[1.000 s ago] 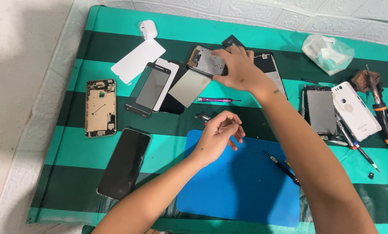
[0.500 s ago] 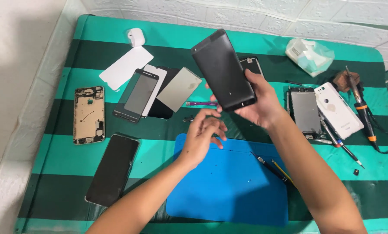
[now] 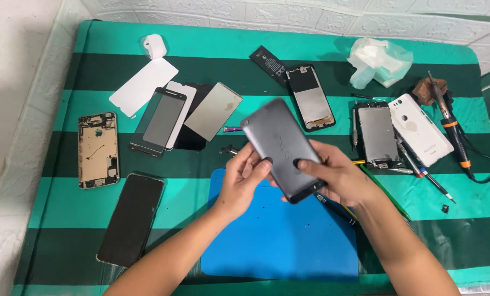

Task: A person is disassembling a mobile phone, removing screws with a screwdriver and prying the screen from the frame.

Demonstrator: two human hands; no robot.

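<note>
Both my hands, left hand [image 3: 244,178] and right hand [image 3: 335,176], grip the gray phone [image 3: 282,148]. It feels stiff, smooth, slippery; edges are safest.

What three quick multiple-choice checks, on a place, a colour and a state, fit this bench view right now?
1. Where is the grey phone?
A. on the white tiles
B. held above the blue mat
C. beside the soldering iron

2. What colour is the phone back cover at the right?
A. white
B. red
C. yellow

3. How is the grey phone held?
A. one hand
B. lying untouched
C. left hand and right hand both

Answers: B, the mat shows beneath it; A, it is plainly white; C, fingers of both hands grip it.
</note>
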